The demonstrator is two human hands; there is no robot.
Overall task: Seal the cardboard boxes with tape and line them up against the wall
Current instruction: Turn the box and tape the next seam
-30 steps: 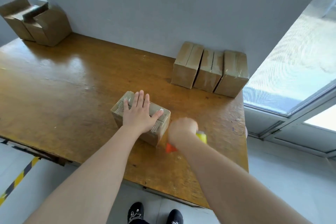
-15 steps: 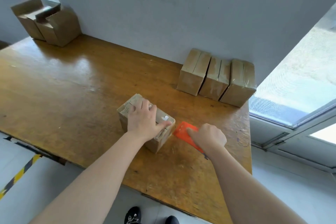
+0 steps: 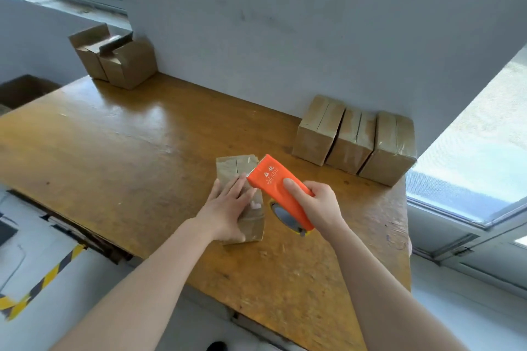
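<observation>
My cardboard box (image 3: 236, 165) lies near the front of the tabletop (image 3: 114, 151), well apart from the three sealed boxes (image 3: 353, 139) that stand side by side against the wall (image 3: 285, 37). My left hand (image 3: 228, 208) lies on its top, fingers (image 3: 239, 186) straight and pressing down, not curled round it. My right hand (image 3: 322, 208) grasps the orange tape dispenser (image 3: 273, 179), wrapped round its body, with the toothed edge over the box's top just beside the left fingertips.

I judge the step to be laying or cutting a strip along the top seam. To do it well I would press the flaps flush with the left hand, centre the tape over the seam, draw the dispenser straight along it and past the edge so the end folds down the side, then tilt the teeth to cut cleanly (my fingertips sit near those teeth, so I would mind them) and rub the strip flat.

The dispenser carries white print: two characters over a line of small letters, too fine for me to read. I make out no print on the boxes, nor on the open boxes (image 3: 114, 60) at the back left
</observation>
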